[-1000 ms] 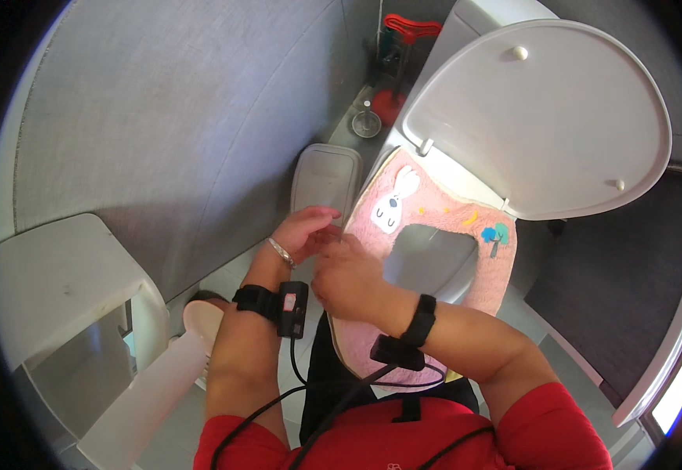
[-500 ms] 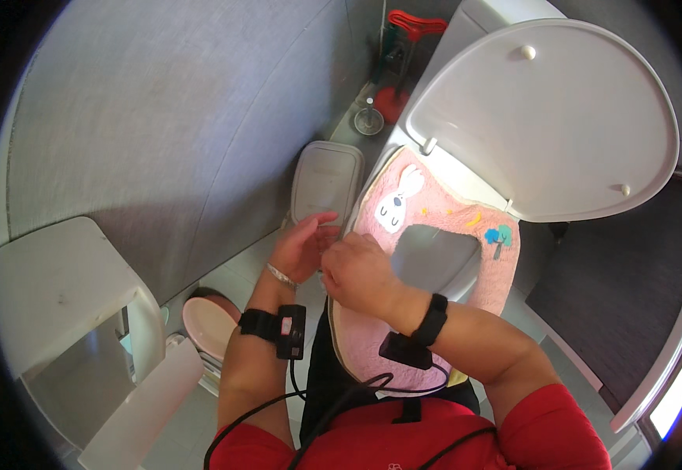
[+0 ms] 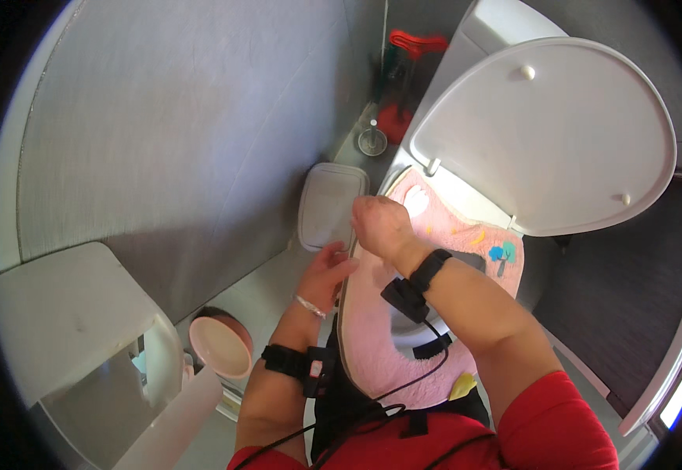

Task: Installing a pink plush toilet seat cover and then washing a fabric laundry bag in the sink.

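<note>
Seat cover (image 3: pixel 366 313) beneath right grip (image 3: pixel 382 225)

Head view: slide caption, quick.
Left hand and right hand at the left edge of the pink cover, toilet lid raised.

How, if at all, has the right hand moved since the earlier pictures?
Yes: the right hand has moved forward along the pink seat cover, closer to the left hinge of the raised toilet lid, and now hides the face of the rabbit patch.

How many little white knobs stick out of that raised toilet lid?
2: one white knob near the top of the raised lid, another knob near its lower right edge. No others show on this side.
</note>
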Demonstrator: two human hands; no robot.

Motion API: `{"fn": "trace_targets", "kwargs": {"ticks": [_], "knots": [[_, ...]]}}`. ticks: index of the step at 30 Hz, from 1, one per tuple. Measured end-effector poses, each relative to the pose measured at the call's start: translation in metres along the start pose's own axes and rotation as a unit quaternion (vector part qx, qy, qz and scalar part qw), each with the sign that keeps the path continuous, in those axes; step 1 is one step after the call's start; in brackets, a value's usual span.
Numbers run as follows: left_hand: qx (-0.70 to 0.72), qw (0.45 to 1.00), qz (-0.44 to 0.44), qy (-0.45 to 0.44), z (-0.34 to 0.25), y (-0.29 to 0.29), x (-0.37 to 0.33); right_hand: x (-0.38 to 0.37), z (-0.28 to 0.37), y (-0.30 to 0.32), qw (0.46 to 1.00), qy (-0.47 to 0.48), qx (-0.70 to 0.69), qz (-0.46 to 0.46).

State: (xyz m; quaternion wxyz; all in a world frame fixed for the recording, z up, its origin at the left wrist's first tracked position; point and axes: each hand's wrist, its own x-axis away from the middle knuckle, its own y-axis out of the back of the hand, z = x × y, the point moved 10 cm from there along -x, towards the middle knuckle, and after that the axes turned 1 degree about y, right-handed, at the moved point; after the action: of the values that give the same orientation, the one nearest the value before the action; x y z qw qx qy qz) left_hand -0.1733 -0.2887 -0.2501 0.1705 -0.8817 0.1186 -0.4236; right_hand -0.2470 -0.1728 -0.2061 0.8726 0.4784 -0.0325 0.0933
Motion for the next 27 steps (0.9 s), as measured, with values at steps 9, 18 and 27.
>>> {"fn": "trace_targets", "kwargs": {"ticks": [9,18,27], "knots": [[-0.355,0.929,-0.100,0.017,0.016,0.007,-0.037,-0.032,-0.039,-0.013,0.995,-0.039,0.092,0.017],[-0.304,0.948,-0.091,0.037,0.021,0.001,-0.036,-0.059,-0.111,0.006,0.975,-0.208,0.069,0.026],[-0.129,0.984,0.037,0.115,0.010,-0.033,-0.104,-0.055,-0.113,-0.009,0.983,-0.177,-0.008,0.046]]}}
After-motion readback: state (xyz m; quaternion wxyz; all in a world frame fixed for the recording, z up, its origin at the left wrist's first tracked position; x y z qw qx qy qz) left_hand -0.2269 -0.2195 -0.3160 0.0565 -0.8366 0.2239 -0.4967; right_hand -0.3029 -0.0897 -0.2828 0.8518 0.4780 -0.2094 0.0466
